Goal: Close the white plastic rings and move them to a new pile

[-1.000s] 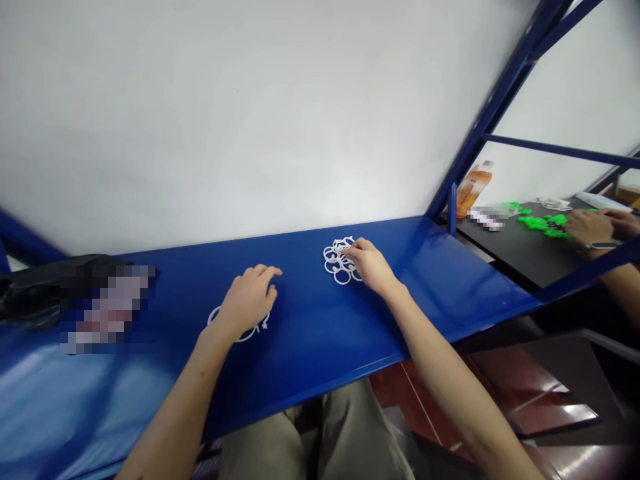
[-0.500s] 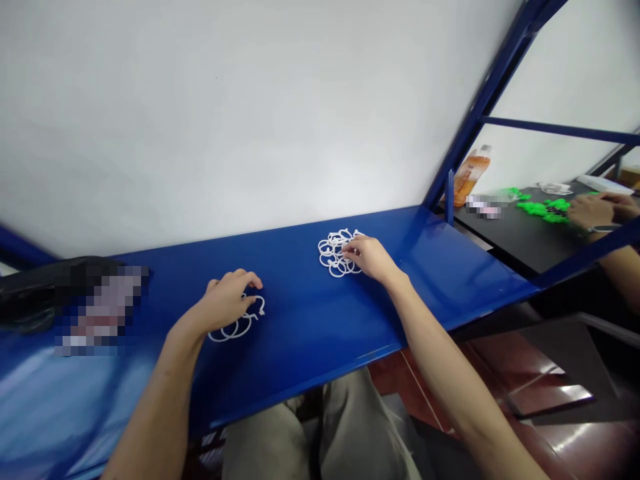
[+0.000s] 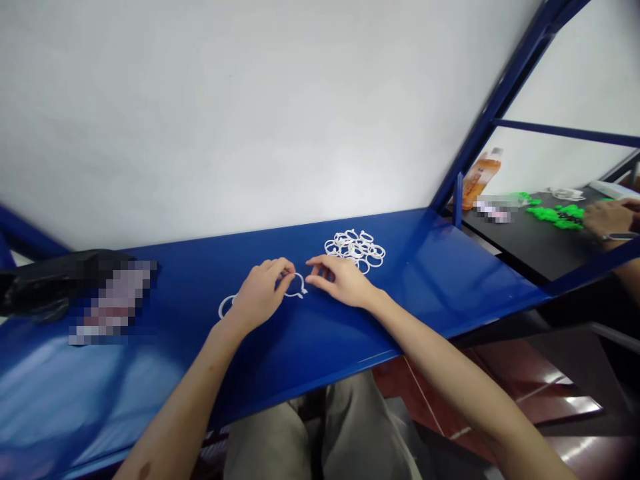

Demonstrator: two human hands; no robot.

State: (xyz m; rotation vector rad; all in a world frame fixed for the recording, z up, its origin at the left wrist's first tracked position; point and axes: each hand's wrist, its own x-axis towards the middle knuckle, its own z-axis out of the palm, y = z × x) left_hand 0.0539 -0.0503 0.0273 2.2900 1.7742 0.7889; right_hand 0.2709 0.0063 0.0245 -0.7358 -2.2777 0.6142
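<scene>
A white plastic open ring with small lugs at its ends is pinched between the thumb and fingers of my left hand, over the blue shelf. My right hand is just right of that ring, its thumb and fingers apart and nothing visible between them. Behind my right hand lies a loose pile of similar white rings. Another white ring rests on the shelf left of my left hand, which partly covers it.
The blue metal shelf runs along a white wall. Black plastic bag and a blurred packet lie at left. Beyond the blue frame post, another person's hands are by green pieces and an orange bottle.
My left hand has moved right and up with a ring in its fingers. My right hand has come left, away from the pile, towards that ring.
</scene>
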